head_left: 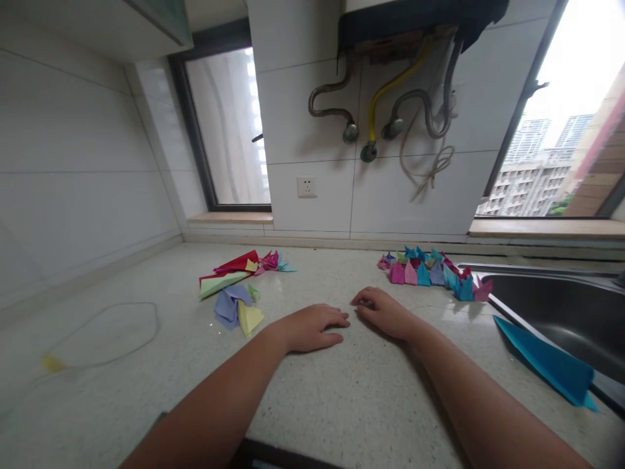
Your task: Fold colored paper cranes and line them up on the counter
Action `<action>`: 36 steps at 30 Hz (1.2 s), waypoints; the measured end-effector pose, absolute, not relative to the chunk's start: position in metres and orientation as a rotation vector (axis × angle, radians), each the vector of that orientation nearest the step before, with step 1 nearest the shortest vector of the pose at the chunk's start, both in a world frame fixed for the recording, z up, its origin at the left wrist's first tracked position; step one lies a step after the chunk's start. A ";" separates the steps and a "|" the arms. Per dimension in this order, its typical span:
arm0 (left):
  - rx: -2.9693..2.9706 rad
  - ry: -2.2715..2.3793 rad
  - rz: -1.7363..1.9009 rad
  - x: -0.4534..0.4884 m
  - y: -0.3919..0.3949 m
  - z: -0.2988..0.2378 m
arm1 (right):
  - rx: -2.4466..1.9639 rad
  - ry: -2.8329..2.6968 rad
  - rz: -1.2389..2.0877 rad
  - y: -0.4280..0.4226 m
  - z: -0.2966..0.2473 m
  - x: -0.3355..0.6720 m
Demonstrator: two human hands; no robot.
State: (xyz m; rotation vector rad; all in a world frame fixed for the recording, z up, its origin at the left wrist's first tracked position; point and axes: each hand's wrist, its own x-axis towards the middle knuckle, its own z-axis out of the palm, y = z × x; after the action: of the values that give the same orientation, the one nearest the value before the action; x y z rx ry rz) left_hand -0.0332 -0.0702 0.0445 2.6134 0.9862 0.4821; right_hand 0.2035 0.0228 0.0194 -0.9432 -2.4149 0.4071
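My left hand (315,327) rests palm down on the pale speckled countertop (342,404), its fingers stretched out and holding nothing. Facing it across a small gap, my right hand (383,312) touches the same surface with fingers loosely bent and apart, nothing in them. Left of my left hand lie folded papers: a purple sheet (232,306), a yellow one (250,317), a light green one (223,283) and a red one (237,262). Beyond my right hand stand rows of small folded-paper pieces (424,273) in pink, blue and purple.
A metal sink (561,312) is set into the counter at the right, with a large blue folded paper (547,361) by its edge. A thin cord loop (156,319) lies at the left. Pipes (374,111) hang from a heater above a wall socket (307,187).
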 end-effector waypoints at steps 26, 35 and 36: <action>1.827 2.694 0.053 -0.163 -0.053 0.061 | -0.964 -2.425 0.463 0.020 0.023 0.207; 1.874 2.478 0.087 -0.177 -0.057 0.062 | -0.943 -2.460 0.471 0.025 0.021 0.210; 1.895 2.468 0.095 -0.176 -0.056 0.062 | -0.940 -2.463 0.471 0.026 0.020 0.210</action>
State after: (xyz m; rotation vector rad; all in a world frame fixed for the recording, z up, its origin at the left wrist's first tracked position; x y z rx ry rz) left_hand -0.1763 -0.0560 0.0619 1.8948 2.4678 0.0948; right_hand 0.2103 0.0256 0.0204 -0.9405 -2.4632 0.4710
